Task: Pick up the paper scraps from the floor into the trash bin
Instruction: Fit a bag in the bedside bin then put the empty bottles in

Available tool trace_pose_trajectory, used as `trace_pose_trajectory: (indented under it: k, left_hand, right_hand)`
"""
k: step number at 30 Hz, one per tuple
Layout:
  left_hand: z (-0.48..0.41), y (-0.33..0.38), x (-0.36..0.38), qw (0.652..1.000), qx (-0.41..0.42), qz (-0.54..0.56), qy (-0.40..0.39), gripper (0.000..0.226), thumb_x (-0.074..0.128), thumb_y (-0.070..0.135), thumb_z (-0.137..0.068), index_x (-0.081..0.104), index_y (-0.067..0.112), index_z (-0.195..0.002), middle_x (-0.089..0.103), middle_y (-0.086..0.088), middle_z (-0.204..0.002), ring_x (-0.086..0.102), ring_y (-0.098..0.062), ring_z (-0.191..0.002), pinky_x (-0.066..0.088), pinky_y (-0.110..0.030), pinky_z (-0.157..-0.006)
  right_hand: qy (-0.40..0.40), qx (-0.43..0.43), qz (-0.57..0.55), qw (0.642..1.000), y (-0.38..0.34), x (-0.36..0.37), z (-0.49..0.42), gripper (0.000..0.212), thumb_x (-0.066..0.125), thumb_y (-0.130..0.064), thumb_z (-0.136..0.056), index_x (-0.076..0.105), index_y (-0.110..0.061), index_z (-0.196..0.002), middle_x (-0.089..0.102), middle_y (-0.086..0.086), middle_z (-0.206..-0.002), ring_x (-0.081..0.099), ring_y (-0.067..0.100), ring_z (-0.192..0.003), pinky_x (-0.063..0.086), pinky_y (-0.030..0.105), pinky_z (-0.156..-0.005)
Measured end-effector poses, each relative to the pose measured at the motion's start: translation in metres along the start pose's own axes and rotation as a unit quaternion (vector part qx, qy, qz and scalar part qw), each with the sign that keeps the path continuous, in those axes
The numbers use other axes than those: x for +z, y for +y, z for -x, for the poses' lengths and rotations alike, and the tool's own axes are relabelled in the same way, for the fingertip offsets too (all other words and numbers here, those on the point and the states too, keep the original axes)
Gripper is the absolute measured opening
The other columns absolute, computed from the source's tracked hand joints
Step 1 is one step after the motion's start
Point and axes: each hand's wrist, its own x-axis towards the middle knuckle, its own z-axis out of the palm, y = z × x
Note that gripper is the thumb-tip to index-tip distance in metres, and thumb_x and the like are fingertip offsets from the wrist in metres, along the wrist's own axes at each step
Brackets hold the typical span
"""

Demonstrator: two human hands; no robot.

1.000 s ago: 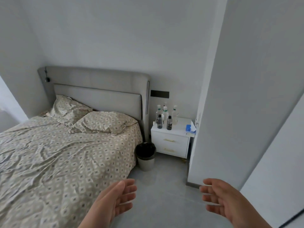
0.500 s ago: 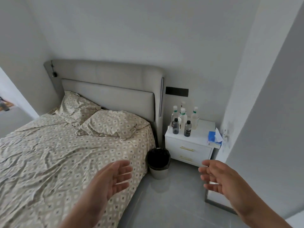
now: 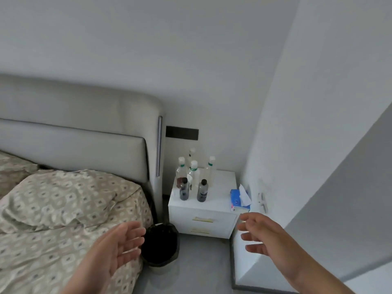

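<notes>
Hovering empty, loose-fingered: left hand (image 3: 118, 248) hiding one edge of the trash bin (image 3: 162, 265), right hand (image 3: 265, 238) nearby.

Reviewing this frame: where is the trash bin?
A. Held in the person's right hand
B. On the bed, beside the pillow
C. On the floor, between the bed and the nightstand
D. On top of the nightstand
C: the trash bin, lined in black, stands on the grey floor in the gap between the bed and the white nightstand.
</notes>
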Motion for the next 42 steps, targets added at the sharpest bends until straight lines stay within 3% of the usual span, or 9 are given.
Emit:
trace_pose_trajectory:
  k: [15,19,23,25,29,31,35,38,42]
  left_hand:
    - [-0.222,0.041,0.069,0.991,-0.038,-0.111,-0.06,0.028,0.038,0.014,-0.099,0.064,0.006,-0.104,0.07,-0.015,-0.1,0.063,-0.029,-0.092,0.049,-0.038,-0.075]
    - [-0.279,0.047,0.103,0.987,-0.061,-0.142,-0.032,0.027,0.065,0.023,-0.081,0.065,0.008,-0.104,0.069,-0.013,-0.101,0.063,-0.028,-0.094,0.049,-0.036,-0.074]
    - [-0.347,0.037,0.128,0.979,-0.068,-0.192,-0.004,0.014,0.053,0.016,-0.095,0.066,0.016,-0.098,0.068,-0.011,-0.106,0.061,-0.024,-0.099,0.048,-0.034,-0.079]
    - [-0.379,0.028,0.137,0.974,-0.075,-0.215,0.003,0.016,0.051,0.017,-0.096,0.065,0.022,-0.092,0.067,-0.007,-0.106,0.06,-0.023,-0.102,0.047,-0.035,-0.087]
    - [-0.437,0.003,0.148,0.96,-0.075,-0.271,-0.008,0.013,0.063,0.042,-0.078,0.068,0.034,-0.087,0.065,0.006,-0.095,0.06,-0.018,-0.098,0.045,-0.035,-0.094]
    - [-0.463,-0.019,0.147,0.935,-0.079,-0.346,-0.003,0.043,0.061,0.049,-0.074,0.061,0.032,-0.113,0.062,0.01,-0.104,0.057,-0.015,-0.106,0.042,-0.031,-0.095]
    - [-0.505,-0.06,0.149,0.889,-0.065,-0.454,0.007,0.075,0.063,0.042,-0.081,0.028,0.027,-0.145,0.037,0.007,-0.146,0.041,-0.013,-0.131,0.034,-0.03,-0.105]
    - [-0.528,-0.084,0.153,0.872,-0.037,-0.488,-0.016,0.085,0.065,0.044,-0.075,0.023,0.028,-0.147,0.033,0.012,-0.146,0.034,-0.013,-0.137,0.033,-0.032,-0.109]
    - [-0.549,-0.109,0.158,0.852,-0.031,-0.523,0.011,0.069,0.063,0.032,-0.083,0.032,0.024,-0.144,0.039,0.007,-0.146,0.04,-0.015,-0.131,0.035,-0.029,-0.101]
  right_hand:
    - [0.039,0.109,0.001,0.993,-0.007,-0.015,-0.202,0.016,0.047,-0.025,-0.097,0.058,-0.028,-0.109,0.063,0.008,-0.11,0.06,0.022,-0.107,0.054,0.031,-0.09]
    - [0.038,0.142,-0.017,0.989,0.015,-0.029,-0.288,0.015,0.052,-0.025,-0.091,0.06,-0.029,-0.104,0.062,0.003,-0.106,0.061,0.021,-0.101,0.055,0.034,-0.089]
    - [0.059,0.173,-0.038,0.982,0.046,-0.034,-0.371,0.008,0.054,-0.017,-0.09,0.06,-0.02,-0.094,0.057,0.0,-0.096,0.055,0.018,-0.084,0.049,0.032,-0.075]
    - [0.054,0.197,-0.02,0.979,0.067,-0.025,-0.4,0.005,0.056,-0.024,-0.084,0.056,-0.027,-0.087,0.055,-0.003,-0.085,0.052,0.015,-0.078,0.047,0.032,-0.072]
    - [0.006,0.235,0.051,0.971,0.111,0.001,-0.442,0.006,0.053,-0.029,-0.078,0.049,-0.029,-0.073,0.05,-0.01,-0.07,0.05,0.012,-0.072,0.049,0.036,-0.076]
    - [0.025,0.234,0.068,0.97,0.124,0.011,-0.459,0.007,0.054,-0.021,-0.084,0.056,-0.028,-0.083,0.057,-0.01,-0.075,0.056,0.013,-0.077,0.05,0.034,-0.08]
    - [0.102,0.203,0.079,0.971,0.143,0.023,-0.492,0.022,0.058,-0.013,-0.088,0.053,-0.023,-0.107,0.06,-0.008,-0.095,0.055,-0.003,-0.083,0.038,0.003,-0.063]
    - [0.102,0.186,0.091,0.973,0.159,0.03,-0.514,0.031,0.062,-0.017,-0.087,0.051,-0.025,-0.115,0.059,-0.006,-0.108,0.057,0.003,-0.092,0.037,0.007,-0.068]
    - [0.089,0.172,0.093,0.977,0.17,0.037,-0.533,0.042,0.063,-0.023,-0.086,0.048,-0.03,-0.125,0.056,-0.01,-0.116,0.054,0.007,-0.106,0.043,0.023,-0.083]
